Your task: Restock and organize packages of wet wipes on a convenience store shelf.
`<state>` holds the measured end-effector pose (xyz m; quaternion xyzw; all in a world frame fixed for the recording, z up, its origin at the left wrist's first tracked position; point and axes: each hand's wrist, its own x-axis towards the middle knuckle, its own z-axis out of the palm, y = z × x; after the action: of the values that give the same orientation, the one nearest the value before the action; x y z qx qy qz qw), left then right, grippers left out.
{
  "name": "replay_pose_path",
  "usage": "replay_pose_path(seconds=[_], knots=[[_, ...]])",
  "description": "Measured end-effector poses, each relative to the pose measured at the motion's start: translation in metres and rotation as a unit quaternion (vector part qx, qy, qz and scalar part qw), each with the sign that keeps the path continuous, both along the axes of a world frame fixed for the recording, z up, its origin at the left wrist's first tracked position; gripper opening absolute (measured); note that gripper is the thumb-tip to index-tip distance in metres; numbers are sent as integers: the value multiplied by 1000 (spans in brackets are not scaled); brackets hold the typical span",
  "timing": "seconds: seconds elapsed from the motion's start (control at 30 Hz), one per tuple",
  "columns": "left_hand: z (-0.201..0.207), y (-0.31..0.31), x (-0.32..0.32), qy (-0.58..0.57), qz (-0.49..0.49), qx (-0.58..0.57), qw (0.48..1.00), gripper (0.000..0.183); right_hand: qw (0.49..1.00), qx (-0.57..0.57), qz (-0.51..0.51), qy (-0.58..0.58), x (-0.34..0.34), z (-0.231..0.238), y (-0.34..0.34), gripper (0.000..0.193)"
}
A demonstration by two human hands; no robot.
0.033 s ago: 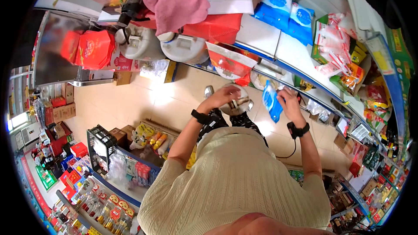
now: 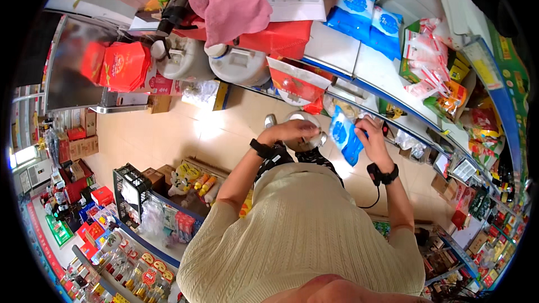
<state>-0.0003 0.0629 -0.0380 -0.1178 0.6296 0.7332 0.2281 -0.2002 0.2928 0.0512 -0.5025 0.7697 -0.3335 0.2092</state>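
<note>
My right hand (image 2: 370,136) pinches the upper right edge of a blue and white plastic packet (image 2: 346,136), which hangs tilted below the shelf edge. To the left of it, my left hand (image 2: 290,130) is held out with loosely stretched fingers pointing toward the packet, and nothing shows in it. A gap separates its fingertips from the packet. Under the left hand, between my feet, is a pale round object (image 2: 297,143), partly covered by the hand. Two similar blue packets, a left one (image 2: 355,4) and a right one (image 2: 386,27), lie on the white shelf ahead.
A transparent-fronted red bag (image 2: 297,81) and white plastic jugs (image 2: 240,66) stand along the shelf front. A pink cloth (image 2: 236,3) lies above them. Snack packets (image 2: 429,59) fill the right end. Behind my left arm stand a black crate (image 2: 132,188) and stocked shelving (image 2: 168,224).
The blue packet has swung left and slightly down, turning more of its printed face into view. My left hand has dropped a little and moved right, its fingers more outstretched.
</note>
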Motion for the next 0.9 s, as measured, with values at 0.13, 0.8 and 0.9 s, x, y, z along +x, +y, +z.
replay_pose_path(seconds=[0.13,0.8,0.9], knots=[[42,10,-13,103,67,115,986,52,989,-101,-31,-100,42,63,-16,11],[167,-14,-14,281,313,-74,904,33,914,-166,-111,-354,60,76,-87,38],[168,-9,-16,315,380,-62,867,32,913,-250,-158,-280,75,80,-103,39]])
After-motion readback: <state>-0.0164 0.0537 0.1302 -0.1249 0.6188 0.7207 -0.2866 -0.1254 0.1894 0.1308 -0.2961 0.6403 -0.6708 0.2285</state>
